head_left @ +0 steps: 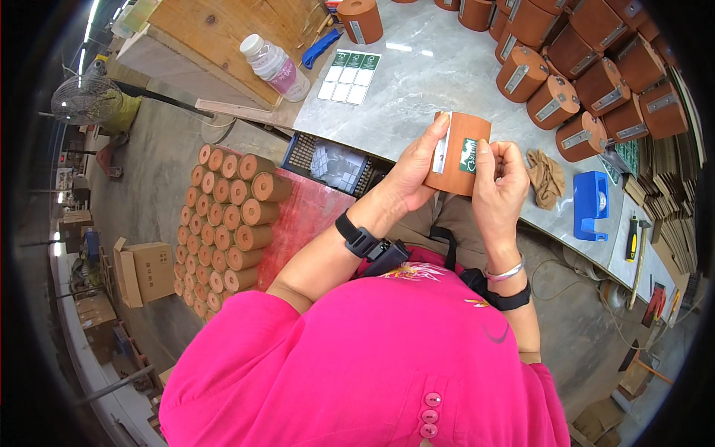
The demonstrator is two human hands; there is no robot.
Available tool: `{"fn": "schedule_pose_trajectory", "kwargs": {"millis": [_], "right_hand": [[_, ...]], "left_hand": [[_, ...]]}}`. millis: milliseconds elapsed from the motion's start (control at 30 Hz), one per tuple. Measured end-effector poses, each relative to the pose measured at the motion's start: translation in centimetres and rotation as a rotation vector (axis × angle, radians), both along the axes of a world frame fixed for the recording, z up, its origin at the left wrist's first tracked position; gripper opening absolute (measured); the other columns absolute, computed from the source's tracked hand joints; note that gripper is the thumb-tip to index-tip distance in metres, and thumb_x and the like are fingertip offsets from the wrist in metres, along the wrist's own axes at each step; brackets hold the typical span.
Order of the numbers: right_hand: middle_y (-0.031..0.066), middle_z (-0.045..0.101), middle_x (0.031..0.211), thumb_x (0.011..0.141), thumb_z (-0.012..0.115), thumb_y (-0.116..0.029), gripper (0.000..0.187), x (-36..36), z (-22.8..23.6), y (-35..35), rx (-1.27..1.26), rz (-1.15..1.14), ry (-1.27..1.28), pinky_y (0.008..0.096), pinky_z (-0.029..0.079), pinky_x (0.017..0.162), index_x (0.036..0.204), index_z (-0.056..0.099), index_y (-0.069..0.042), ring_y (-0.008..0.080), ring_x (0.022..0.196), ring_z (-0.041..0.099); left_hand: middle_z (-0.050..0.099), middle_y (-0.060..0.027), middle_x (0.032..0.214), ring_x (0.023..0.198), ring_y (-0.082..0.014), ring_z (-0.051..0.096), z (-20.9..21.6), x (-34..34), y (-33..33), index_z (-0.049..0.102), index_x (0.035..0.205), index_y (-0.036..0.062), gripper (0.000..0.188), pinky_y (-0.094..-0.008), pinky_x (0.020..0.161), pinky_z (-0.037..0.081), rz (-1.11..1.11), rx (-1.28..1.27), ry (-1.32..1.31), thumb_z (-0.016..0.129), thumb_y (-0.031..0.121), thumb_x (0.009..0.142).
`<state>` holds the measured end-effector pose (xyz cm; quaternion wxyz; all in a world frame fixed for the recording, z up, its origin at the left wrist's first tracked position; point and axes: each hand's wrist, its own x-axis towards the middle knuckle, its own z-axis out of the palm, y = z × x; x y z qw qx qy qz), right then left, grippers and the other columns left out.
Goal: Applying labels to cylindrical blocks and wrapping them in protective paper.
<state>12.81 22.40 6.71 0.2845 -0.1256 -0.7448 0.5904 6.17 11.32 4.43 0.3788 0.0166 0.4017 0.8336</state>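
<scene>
My left hand (418, 167) grips a reddish-brown wooden cylinder (469, 128) by its left side, thumb along a pale metal strip on the curved wall. The cylinder is tilted on its side above the table's near edge. Against its front wall is a green and white sticker (468, 155). My right hand (500, 179) is closed at the sticker's right edge, with the thumb on it and the other fingers curled. A sheet of green and white stickers (349, 77) lies on the grey marbled table (417, 67), some of its places plain white.
Many similar cylinders (553, 100) are stacked at the back right. A brown cloth (546, 179), a blue tape dispenser (590, 205) and a yellow-black screwdriver (631, 238) lie at right. A plastic bottle (275, 68) stands left; bare cylinders (227, 216) stack below, beside a black crate (328, 165).
</scene>
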Motion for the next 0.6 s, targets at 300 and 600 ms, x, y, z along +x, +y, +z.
{"fn": "schedule_pose_trajectory", "kwargs": {"millis": [300, 600], "right_hand": [[-0.0041, 0.047, 0.062, 0.093, 0.066, -0.012, 0.02, -0.1, 0.1, -0.8, 0.056, -0.059, -0.014, 0.0211, 0.033, 0.049, 0.081, 0.053, -0.003, 0.0019, 0.055, 0.04], [-0.0047, 0.046, 0.062, 0.091, 0.068, -0.01, 0.018, -0.1, -0.2, -1.1, -0.059, -0.116, 0.064, 0.0205, 0.034, 0.051, 0.085, 0.053, -0.003, 0.002, 0.056, 0.04]], "left_hand": [[0.061, -0.0112, 0.123, 0.112, -0.0195, 0.062, 0.8, 0.4, -0.2, 0.05, 0.132, 0.0046, 0.064, -0.0358, 0.095, 0.053, -0.006, -0.025, 0.031, 0.037, 0.059, 0.1], [0.056, -0.0101, 0.119, 0.111, -0.0187, 0.059, 1.5, 0.4, -1.3, 0.043, 0.133, 0.0027, 0.058, -0.0366, 0.092, 0.053, -0.069, -0.002, 0.235, 0.069, 0.026, 0.087]]}}
